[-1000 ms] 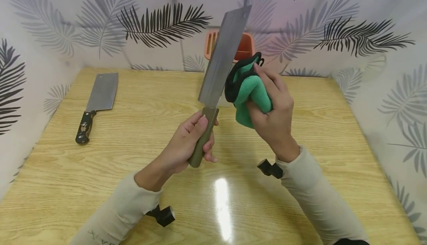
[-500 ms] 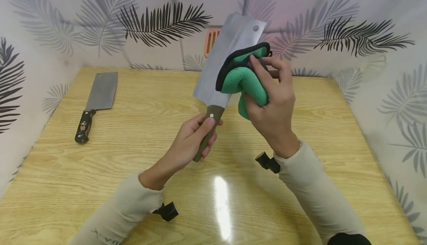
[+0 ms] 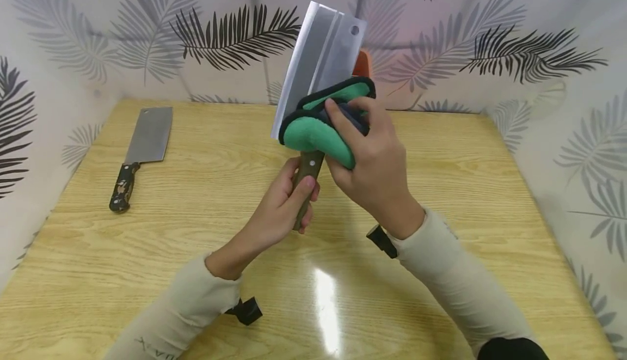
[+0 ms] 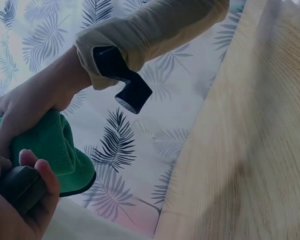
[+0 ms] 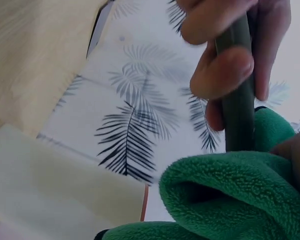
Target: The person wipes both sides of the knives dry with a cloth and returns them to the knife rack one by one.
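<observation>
My left hand (image 3: pixel 281 202) grips the olive-brown handle of a cleaver (image 3: pixel 325 49), thumb along the handle. The blade points up and away, its flat face toward the head camera. My right hand (image 3: pixel 377 158) pinches a bunched green cloth (image 3: pixel 313 134) with black edging. The cloth lies over the blade's lower part, close to the handle, and hides it there. In the right wrist view the cloth's fold (image 5: pixel 230 190) overlaps the dark handle (image 5: pixel 237 100), which the left fingers wrap. The left wrist view shows the cloth (image 4: pixel 50 145) just beyond the left fingers (image 4: pixel 47 180).
A second cleaver (image 3: pixel 149 134) with a dark patterned handle lies on the left of the wooden table (image 3: pixel 206 240). Behind the held blade an orange holder (image 3: pixel 362 65) is partly hidden. A leaf-patterned curtain (image 3: pixel 196 77) surrounds the table's back and sides.
The blade was nearly edge-on and has turned its flat face toward the head camera. The cloth has moved left from beside the blade onto it, then down toward the handle.
</observation>
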Action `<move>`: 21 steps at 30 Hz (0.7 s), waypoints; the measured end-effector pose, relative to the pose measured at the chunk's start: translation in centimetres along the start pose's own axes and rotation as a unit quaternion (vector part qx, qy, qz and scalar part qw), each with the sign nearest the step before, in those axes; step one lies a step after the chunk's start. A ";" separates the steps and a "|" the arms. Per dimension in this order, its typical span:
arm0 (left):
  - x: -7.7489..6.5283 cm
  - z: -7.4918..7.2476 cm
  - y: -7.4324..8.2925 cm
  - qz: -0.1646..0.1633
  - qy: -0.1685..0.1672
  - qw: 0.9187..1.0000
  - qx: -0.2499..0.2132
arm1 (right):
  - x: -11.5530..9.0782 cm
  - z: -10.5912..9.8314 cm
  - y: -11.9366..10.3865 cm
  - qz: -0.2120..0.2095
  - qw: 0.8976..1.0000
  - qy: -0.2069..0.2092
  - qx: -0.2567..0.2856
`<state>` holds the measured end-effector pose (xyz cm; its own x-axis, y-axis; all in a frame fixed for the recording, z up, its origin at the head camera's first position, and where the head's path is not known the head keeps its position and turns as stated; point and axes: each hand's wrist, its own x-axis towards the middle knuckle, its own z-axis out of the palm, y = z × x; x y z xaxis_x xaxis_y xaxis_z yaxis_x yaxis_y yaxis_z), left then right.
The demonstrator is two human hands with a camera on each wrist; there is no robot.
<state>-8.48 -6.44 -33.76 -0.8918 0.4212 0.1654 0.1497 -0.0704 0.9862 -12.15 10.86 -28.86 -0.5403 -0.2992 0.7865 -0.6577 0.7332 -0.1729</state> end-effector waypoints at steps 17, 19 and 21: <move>-0.6 1.2 -2.4 0.004 0.057 0.996 0.061 | 3.0 2.4 0.4 0.041 0.994 -0.061 -0.082; -0.9 1.7 -2.9 -0.003 0.055 0.997 0.060 | 4.3 2.4 1.4 0.070 0.992 -0.069 -0.081; -1.2 2.2 -3.3 -0.005 0.055 0.997 0.055 | 5.5 2.3 2.4 0.091 0.990 -0.073 -0.076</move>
<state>-7.00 -4.73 -37.17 -0.9338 0.3194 0.1611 0.1814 0.0346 0.9828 -17.92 9.62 -26.35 -0.7204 -0.2302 0.6542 -0.4618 0.8630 -0.2048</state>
